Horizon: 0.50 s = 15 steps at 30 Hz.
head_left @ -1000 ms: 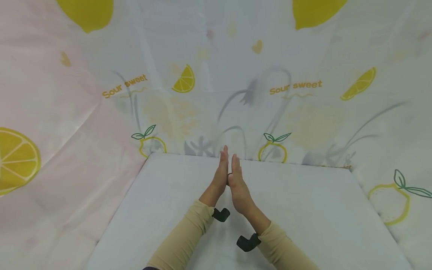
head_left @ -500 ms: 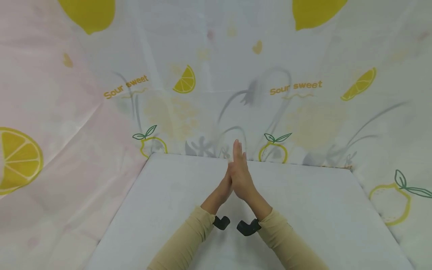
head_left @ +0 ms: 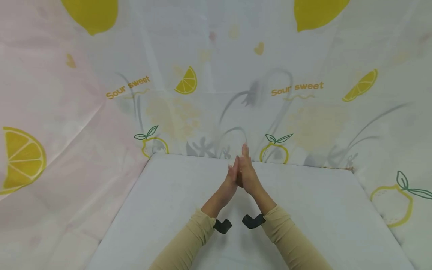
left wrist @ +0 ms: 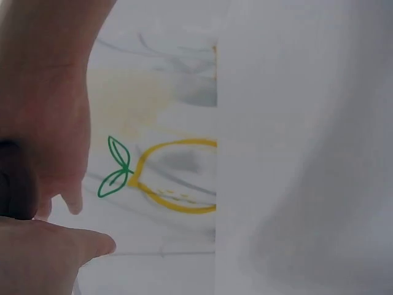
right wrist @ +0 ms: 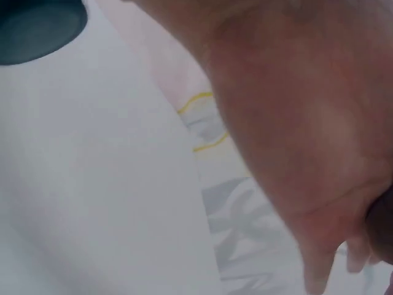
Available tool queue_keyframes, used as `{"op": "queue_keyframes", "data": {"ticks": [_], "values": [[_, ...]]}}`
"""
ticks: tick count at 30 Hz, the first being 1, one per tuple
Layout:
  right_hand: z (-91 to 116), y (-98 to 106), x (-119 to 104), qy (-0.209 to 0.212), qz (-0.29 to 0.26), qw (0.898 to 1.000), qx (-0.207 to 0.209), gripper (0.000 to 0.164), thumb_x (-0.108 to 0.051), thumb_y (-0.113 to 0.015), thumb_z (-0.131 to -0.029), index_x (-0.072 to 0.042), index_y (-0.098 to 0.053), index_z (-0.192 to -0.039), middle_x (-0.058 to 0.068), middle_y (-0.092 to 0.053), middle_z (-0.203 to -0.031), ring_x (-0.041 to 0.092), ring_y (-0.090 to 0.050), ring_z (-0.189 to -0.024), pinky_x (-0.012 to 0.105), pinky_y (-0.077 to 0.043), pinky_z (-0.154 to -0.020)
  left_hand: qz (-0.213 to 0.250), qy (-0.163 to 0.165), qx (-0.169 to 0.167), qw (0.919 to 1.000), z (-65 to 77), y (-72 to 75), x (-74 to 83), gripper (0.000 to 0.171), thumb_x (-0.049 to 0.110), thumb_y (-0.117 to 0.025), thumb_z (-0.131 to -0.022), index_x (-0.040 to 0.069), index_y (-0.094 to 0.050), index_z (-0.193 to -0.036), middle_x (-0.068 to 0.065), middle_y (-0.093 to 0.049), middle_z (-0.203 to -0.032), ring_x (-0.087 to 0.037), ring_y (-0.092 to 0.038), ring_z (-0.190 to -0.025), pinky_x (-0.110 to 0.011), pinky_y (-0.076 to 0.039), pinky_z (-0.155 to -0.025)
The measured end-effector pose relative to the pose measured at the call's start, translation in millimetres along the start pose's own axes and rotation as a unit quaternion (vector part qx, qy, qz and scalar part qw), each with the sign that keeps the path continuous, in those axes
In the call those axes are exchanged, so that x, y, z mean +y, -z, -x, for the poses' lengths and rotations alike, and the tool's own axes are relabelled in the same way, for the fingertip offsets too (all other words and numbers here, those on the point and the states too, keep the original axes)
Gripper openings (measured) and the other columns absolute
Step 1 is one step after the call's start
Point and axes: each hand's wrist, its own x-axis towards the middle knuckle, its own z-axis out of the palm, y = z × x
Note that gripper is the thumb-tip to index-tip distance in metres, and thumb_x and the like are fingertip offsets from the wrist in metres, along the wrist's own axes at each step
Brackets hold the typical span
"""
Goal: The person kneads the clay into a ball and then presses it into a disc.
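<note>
head view: left hand (head_left: 227, 190) and, at its two o'clock, right hand (head_left: 251, 178), fingers extended, press what seems a dark rounded object (left wrist: 16, 184) between palms.

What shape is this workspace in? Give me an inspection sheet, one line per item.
Surface: white tabletop, with a brownish strip along its far edge near the right corner.
Job's things: dark rounded object between the palms, mostly hidden; cannot tell what it is.
Clutter: nothing seen.
Hands: left hand and right hand over the tabletop, palms facing, fingers mostly straight.
Cables: nothing seen.
Surroundings: lemon-print cloth behind and at both sides; beige sleeves, a black piece at each wrist.
</note>
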Motion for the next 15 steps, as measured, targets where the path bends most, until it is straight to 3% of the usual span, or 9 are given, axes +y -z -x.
{"op": "queue_keyframes", "data": {"ticks": [1, 7, 8, 15], "values": [[2, 0, 2, -0.012, -0.007, 1.000, -0.003, 0.069, -0.044, -0.016, -0.111, 0.000, 0.002, -0.162, 0.025, -0.015, -0.166, 0.029, -0.016, -0.154, 0.049, -0.012, -0.123, 0.000, -0.003, 0.002, 1.0000, 0.8, -0.1, 0.2, 0.113, 0.089, -0.005, -0.086, 0.007, 0.019, -0.160, -0.009, 0.023, -0.167, -0.026, 0.022, -0.153, -0.059, 0.010, -0.120], [14, -5, 14, -0.061, -0.010, 0.998, -0.018, 0.064, -0.039, -0.014, -0.112, -0.005, 0.004, -0.162, 0.022, -0.014, -0.167, 0.033, -0.014, -0.154, 0.052, -0.012, -0.123, -0.011, -0.020, 0.030, 0.9993, 3.5, 3.0, 2.2, 0.108, 0.087, -0.006, -0.089, 0.010, 0.018, -0.160, -0.005, 0.023, -0.168, -0.021, 0.022, -0.153, -0.058, 0.011, -0.120], [16, -6, 15, -0.062, -0.007, 0.998, -0.018, 0.063, -0.037, -0.016, -0.112, -0.005, 0.003, -0.163, 0.014, 0.006, -0.170, 0.033, 0.009, -0.155, 0.056, 0.004, -0.122, -0.016, -0.019, 0.037, 0.9990, 3.5, 3.8, 2.0, 0.106, 0.086, -0.006, -0.089, 0.011, 0.018, -0.161, -0.003, 0.023, -0.168, -0.020, 0.021, -0.153, -0.057, 0.011, -0.120], [32, -21, 10, -0.075, -0.019, 0.996, -0.041, 0.065, -0.042, -0.013, -0.112, -0.006, 0.004, -0.163, 0.012, 0.007, -0.170, 0.031, 0.008, -0.155, 0.058, 0.001, -0.122, -0.035, -0.003, 0.113, 0.9929, 0.0, 10.9, -2.8, 0.095, 0.080, -0.005, -0.095, 0.016, 0.013, -0.163, -0.001, 0.019, -0.169, -0.020, 0.021, -0.153, -0.056, 0.012, -0.120]]}}
